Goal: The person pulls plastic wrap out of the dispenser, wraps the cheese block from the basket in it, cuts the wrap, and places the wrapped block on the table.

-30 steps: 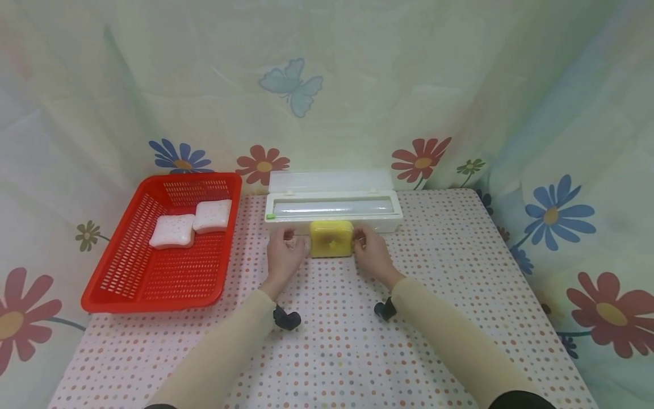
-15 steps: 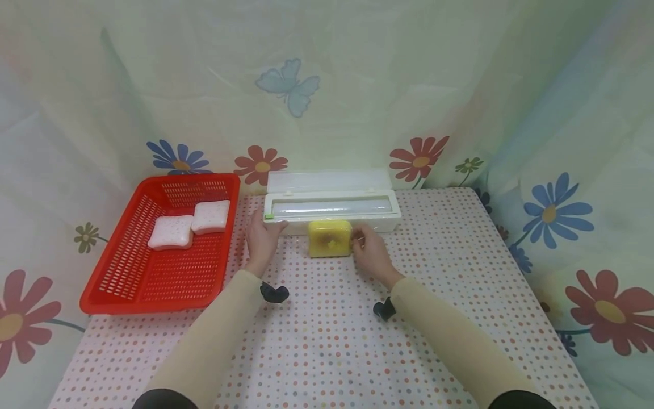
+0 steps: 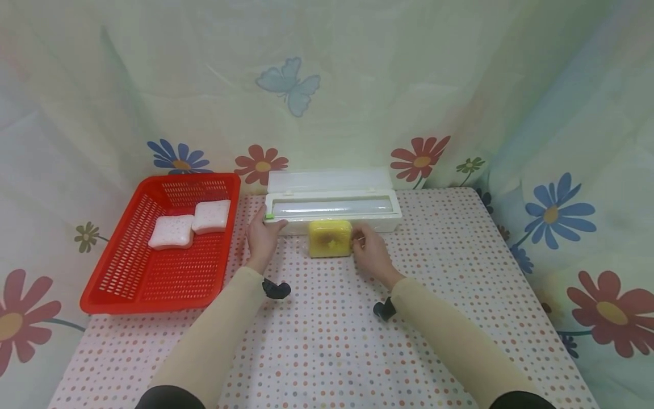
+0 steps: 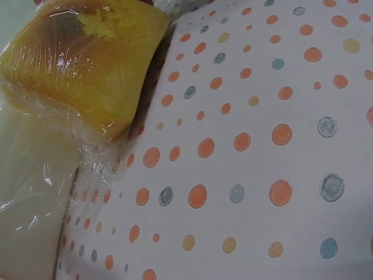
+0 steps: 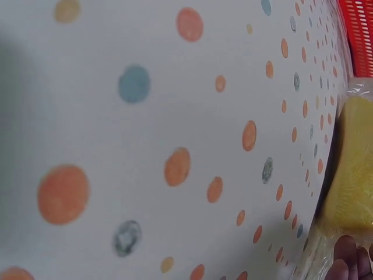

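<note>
A white cling film dispenser [image 3: 332,207] stands at the back of the table with its lid raised and a roll of film inside. In front of it is a yellow, bread-slice-shaped block [image 3: 330,238] with a browned middle, covered by clear cling film [image 4: 96,151]. My left hand [image 3: 262,241] grips the dispenser's left front corner, thumb along the front and fingers at the end. On the block's right side, my right hand [image 3: 372,253] pinches the film's edge with curled fingers. The right wrist view catches only some fingertips [image 5: 347,259] below the block; the left hand is mostly out of its own wrist view.
A red plastic basket [image 3: 174,284] at the left holds two white speckled bread-shaped pieces [image 3: 172,231]. A dotted cloth [image 3: 327,341] covers the table. Flowered curtains [image 3: 357,113] hang close behind and along the sides.
My left hand has left the block's left side and moved left to the dispenser's left end. My right hand stays at the block's right side.
</note>
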### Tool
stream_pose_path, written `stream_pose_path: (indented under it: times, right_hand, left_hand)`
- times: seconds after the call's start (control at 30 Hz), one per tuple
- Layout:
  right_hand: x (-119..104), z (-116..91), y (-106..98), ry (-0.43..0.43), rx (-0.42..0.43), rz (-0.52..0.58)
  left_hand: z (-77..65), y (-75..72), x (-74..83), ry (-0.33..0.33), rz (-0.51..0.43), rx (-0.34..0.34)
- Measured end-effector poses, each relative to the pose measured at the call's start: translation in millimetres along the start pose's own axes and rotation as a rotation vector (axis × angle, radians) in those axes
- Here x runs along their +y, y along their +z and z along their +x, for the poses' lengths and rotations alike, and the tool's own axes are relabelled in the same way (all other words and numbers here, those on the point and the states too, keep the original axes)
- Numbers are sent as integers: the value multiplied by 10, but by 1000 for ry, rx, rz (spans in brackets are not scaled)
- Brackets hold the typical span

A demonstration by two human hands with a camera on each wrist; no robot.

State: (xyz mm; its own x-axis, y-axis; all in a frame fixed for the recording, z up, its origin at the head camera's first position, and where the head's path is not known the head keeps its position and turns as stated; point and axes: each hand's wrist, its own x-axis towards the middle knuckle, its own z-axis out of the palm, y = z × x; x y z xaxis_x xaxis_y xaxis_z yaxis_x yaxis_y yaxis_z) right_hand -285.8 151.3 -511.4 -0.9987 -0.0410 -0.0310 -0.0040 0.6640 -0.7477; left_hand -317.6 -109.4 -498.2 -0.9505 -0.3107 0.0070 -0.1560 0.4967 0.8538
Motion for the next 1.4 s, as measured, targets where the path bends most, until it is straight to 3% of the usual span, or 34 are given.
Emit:
stream_pose_path:
  times: [0.23,0.37,0.57,0.7,0.87,1.0,1.2,1.4]
  right_hand:
    - [-49,36,2,-4,-20,-6]
    - [-94,41,-64,-25,8,-64]
    - [-424,125,-299,-246,83,-169]
    - [-863,289,-335,-392,2,-241]
    - [-1401,547,-82,-465,-157,-335]
    - [-1656,750,261,-512,-279,-419]
    - [-1750,893,641,-529,-383,-534]
    - [-1766,915,740,-528,-398,-549]
  left_hand:
    - [47,-59,-29,-4,-22,-4]
    - [66,-86,-23,-8,-43,-11]
    - [118,-133,0,-3,-54,15]
    - [150,-171,-5,-6,-73,17]
    - [155,-183,-34,-7,-123,-37]
    - [123,-138,-55,21,-126,-30]
    - [43,-89,-62,-27,-98,-27]
    - [52,-100,-62,-41,-108,-25]
